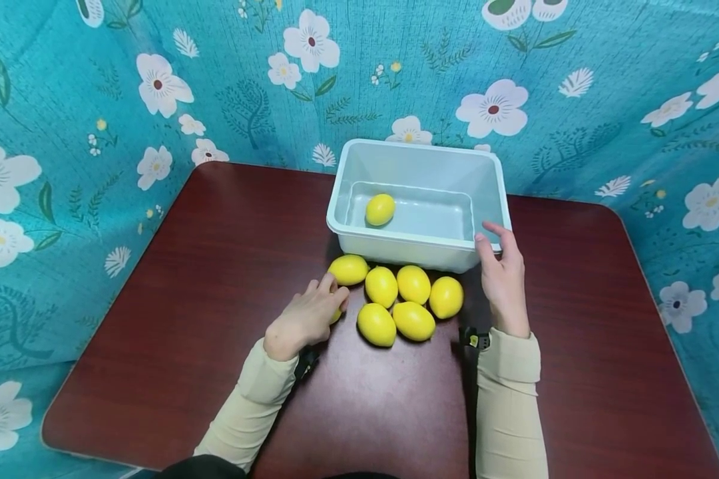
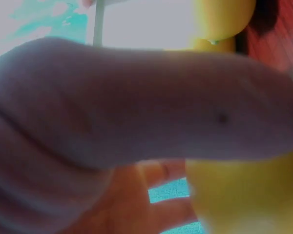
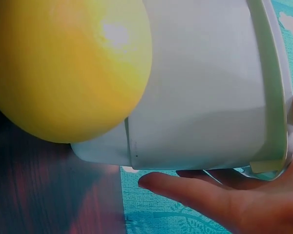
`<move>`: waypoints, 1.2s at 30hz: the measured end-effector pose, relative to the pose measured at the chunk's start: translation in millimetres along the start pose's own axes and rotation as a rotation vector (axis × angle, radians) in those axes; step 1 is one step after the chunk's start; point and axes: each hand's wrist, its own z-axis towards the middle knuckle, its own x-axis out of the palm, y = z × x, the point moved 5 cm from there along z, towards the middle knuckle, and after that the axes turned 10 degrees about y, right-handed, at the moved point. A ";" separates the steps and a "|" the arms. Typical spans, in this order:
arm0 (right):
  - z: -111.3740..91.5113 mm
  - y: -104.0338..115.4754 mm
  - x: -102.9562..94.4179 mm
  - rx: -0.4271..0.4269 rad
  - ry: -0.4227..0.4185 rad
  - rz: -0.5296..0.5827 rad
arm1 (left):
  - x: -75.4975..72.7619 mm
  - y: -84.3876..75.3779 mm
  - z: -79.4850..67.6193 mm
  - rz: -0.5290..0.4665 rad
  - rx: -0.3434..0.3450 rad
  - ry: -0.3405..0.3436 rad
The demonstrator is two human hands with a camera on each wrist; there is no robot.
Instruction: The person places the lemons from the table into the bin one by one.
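Note:
My left hand (image 1: 308, 313) grips a lemon (image 1: 336, 315) at the left of a group of yellow lemons; most of that fruit is hidden under the fingers. In the left wrist view the thumb crosses the picture, with the held lemon (image 2: 249, 190) below it against the fingers. My right hand (image 1: 504, 283) holds the front right corner of a pale blue plastic bin (image 1: 407, 249). In the right wrist view its fingers lie along the outside of the bin (image 3: 205, 87). Inside the bin, toward the left, lies one lemon (image 1: 380, 209).
Several loose lemons (image 1: 414, 321) lie close together on the dark red-brown table (image 1: 216, 266), just in front of the bin. A floral teal cloth (image 1: 234, 80) hangs behind the table and at both sides. One lemon (image 3: 63, 68) looms close to the right wrist camera.

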 end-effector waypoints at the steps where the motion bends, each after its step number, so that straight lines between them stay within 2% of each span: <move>1: -0.3 0.2 -0.2 0.001 0.001 0.000 | 0.3 0.6 0.0 -0.006 -0.004 0.008; 16: -0.9 -2.5 0.4 0.054 0.015 0.018 | 0.1 4.2 0.7 -0.045 0.020 0.013; 22: -0.4 -3.3 1.0 0.041 0.026 0.022 | 0.7 5.7 1.1 -0.057 0.006 0.048; 30: -2.0 -4.3 0.6 0.054 0.053 0.169 | 3.5 7.1 1.8 -0.052 -0.010 0.085; 36: -1.2 -6.3 -1.2 0.040 0.054 0.109 | 7.0 11.3 0.4 -0.044 0.024 0.076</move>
